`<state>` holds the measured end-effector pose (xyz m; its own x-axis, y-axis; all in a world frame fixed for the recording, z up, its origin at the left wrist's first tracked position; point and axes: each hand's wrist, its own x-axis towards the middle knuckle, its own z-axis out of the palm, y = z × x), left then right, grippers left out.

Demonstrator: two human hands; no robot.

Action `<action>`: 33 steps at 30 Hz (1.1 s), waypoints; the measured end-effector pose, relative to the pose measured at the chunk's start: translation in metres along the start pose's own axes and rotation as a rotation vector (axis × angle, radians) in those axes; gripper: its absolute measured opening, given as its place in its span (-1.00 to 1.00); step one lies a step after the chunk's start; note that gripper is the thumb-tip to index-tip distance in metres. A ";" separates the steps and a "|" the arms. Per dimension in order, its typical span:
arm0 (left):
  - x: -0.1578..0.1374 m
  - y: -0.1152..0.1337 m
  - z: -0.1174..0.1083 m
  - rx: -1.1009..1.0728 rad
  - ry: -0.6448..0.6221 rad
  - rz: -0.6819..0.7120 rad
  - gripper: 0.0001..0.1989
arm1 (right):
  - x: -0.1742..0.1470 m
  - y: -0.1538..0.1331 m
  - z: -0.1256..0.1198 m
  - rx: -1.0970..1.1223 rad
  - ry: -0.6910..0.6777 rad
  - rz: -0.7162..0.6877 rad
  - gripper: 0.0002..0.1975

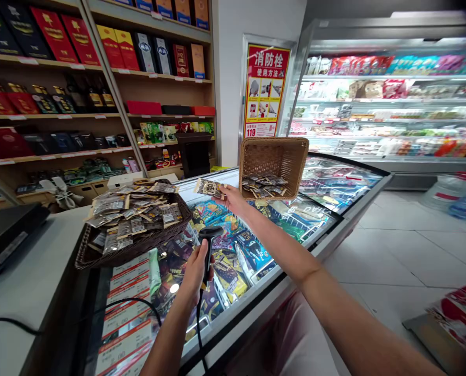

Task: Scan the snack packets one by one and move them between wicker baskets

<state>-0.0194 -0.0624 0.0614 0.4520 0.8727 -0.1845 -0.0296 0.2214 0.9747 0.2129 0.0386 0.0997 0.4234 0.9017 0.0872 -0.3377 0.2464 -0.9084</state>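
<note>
My left hand (197, 263) is wrapped round the handle of a black barcode scanner (210, 233), its cord trailing down over the freezer edge. Between the fingers of my right hand (233, 198) is a small snack packet (208, 187), held up above the freezer glass. To the left, a dark brown wicker basket (139, 244) is heaped with similar packets (133, 211). On the right, just beyond my right hand, a lighter tan wicker basket (274, 149) leans with its opening toward me and has several packets (265, 184) at its bottom.
Both baskets rest on a glass-topped chest freezer (291, 261) full of bagged frozen goods. A counter (56, 261) with a dark device (13, 235) stands at left. Shelves of boxes (154, 99) and a lit refrigerated case (385, 104) are behind. Water bottles (448, 193) stand on the floor.
</note>
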 end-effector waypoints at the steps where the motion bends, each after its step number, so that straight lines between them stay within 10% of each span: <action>1: 0.000 0.000 0.000 -0.003 -0.004 0.000 -0.26 | -0.006 0.002 -0.015 0.087 0.011 0.000 -0.76; 10: -0.007 0.015 0.002 0.023 -0.043 -0.048 -0.21 | -0.017 0.027 -0.083 0.312 0.153 0.014 -0.74; 22: -0.006 0.018 0.001 0.057 -0.140 -0.028 -0.24 | -0.020 0.013 -0.096 0.279 0.021 0.092 -0.96; 28: -0.006 0.024 -0.005 0.043 -0.171 -0.021 -0.24 | -0.021 0.017 -0.095 -0.017 0.187 -0.018 -0.45; 33: -0.005 0.022 -0.014 0.052 -0.192 -0.047 -0.24 | -0.018 0.018 -0.099 -0.075 0.217 -0.027 -0.74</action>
<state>-0.0348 -0.0555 0.0819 0.6137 0.7617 -0.2078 0.0396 0.2332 0.9716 0.2829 -0.0085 0.0413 0.6047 0.7959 0.0292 -0.2640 0.2349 -0.9355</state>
